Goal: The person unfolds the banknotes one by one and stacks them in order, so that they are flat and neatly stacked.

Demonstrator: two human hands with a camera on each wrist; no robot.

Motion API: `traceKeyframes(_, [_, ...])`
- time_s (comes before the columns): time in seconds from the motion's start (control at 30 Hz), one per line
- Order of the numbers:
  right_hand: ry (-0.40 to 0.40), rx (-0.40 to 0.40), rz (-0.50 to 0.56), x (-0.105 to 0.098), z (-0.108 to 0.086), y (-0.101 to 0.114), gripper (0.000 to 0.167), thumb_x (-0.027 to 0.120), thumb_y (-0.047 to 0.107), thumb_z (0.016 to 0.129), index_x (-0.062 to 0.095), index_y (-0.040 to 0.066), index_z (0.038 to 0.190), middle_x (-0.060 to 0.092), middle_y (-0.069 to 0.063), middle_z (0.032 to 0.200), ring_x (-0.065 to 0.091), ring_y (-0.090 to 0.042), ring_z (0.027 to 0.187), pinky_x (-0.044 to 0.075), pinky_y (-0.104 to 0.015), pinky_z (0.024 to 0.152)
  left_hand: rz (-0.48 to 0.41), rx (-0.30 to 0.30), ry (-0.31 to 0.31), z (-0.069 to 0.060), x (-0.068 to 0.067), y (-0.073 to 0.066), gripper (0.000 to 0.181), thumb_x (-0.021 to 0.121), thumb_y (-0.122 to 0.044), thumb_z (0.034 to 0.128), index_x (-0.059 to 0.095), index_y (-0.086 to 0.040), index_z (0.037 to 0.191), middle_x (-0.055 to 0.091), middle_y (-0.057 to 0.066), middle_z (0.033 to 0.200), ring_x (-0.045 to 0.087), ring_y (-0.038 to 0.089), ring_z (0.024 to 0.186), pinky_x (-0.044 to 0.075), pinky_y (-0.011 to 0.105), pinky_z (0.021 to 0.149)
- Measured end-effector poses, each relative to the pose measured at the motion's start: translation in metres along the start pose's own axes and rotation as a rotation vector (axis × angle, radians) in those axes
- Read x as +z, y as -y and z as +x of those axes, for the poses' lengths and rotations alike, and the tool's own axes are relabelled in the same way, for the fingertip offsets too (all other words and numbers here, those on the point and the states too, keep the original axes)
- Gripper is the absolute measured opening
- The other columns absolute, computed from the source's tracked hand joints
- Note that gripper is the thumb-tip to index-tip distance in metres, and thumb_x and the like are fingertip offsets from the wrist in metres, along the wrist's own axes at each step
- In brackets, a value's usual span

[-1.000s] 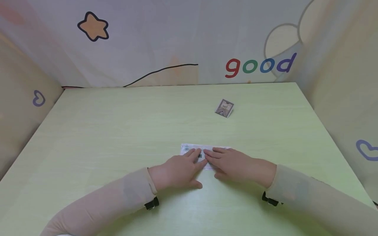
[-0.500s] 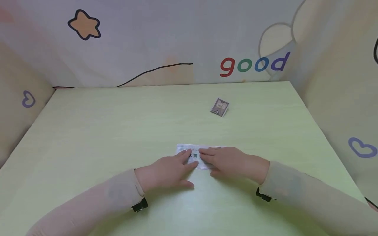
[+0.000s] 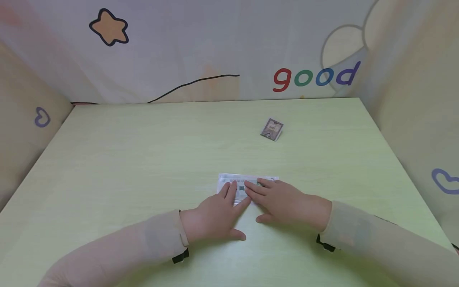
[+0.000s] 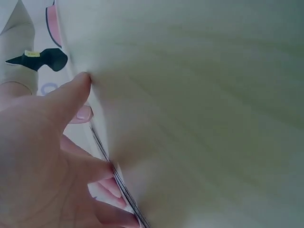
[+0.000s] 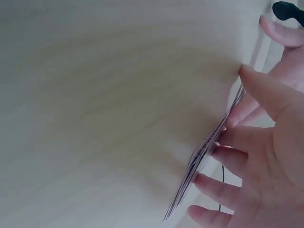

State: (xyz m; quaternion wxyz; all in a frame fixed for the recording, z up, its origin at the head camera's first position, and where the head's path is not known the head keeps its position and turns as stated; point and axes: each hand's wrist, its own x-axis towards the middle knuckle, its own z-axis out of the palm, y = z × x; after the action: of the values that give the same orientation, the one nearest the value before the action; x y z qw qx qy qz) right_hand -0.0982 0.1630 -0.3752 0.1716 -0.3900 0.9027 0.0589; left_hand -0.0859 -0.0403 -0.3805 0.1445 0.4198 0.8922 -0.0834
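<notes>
A flat, pale folded paper (image 3: 241, 192) with fine print and a small dark square lies on the table under both hands. My left hand (image 3: 216, 217) rests its extended fingertips on the paper's left part, with the thumb on the table. On the right part, the outstretched fingers of my right hand (image 3: 285, 202) press down, covering much of it. Seen edge-on in the right wrist view, the paper stack (image 5: 192, 166) shows several thin layers. Its edge (image 4: 121, 185) also appears beneath the fingers in the left wrist view.
A small brown-printed folded paper (image 3: 272, 129) lies farther back on the pale green table (image 3: 143, 151), slightly tilted open. Fabric walls (image 3: 172, 44) with a star and the word "good" enclose the table's back and sides.
The head view shifts slightly. Against the paper, my left fingers slid a little left, then back right, now close to the right fingertips. My right hand stays on the paper.
</notes>
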Motion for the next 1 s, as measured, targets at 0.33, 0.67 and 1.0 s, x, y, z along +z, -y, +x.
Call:
traceKeyframes(0.33, [-0.01,-0.001,-0.002,-0.0022,-0.0004,0.0024,0.075,0.057,0.049,0.088,0.034,0.005,0.144,0.025,-0.009,0.152,0.025,-0.033,0.136,0.033,-0.053,0.101,0.009,-0.014,0.039,0.0009,-0.0012,-0.0046,0.094,0.04,-0.075,0.0802,0.021,-0.015,0.15,0.012,0.032,0.148,0.018,0.044,0.135,0.036,0.039,0.101])
traceKeyframes(0.67, [-0.023,-0.004,0.042,-0.0022,-0.0016,0.0023,0.074,0.059,0.046,0.088,0.034,0.003,0.143,0.026,-0.013,0.151,0.026,-0.033,0.136,0.035,-0.054,0.098,0.001,-0.046,0.091,0.0014,0.0008,-0.0066,0.097,0.036,-0.078,0.079,0.013,-0.018,0.151,0.002,0.028,0.151,0.008,0.041,0.138,0.025,0.043,0.108])
traceKeyframes(1.0, [-0.029,-0.014,0.036,-0.0018,-0.0002,0.0024,0.074,0.059,0.046,0.088,0.035,0.003,0.143,0.027,-0.012,0.15,0.028,-0.033,0.135,0.037,-0.054,0.097,0.019,-0.044,0.128,0.002,-0.0007,-0.0071,0.1,0.036,-0.081,0.0763,0.012,-0.019,0.151,0.002,0.027,0.151,0.005,0.039,0.139,0.02,0.045,0.109])
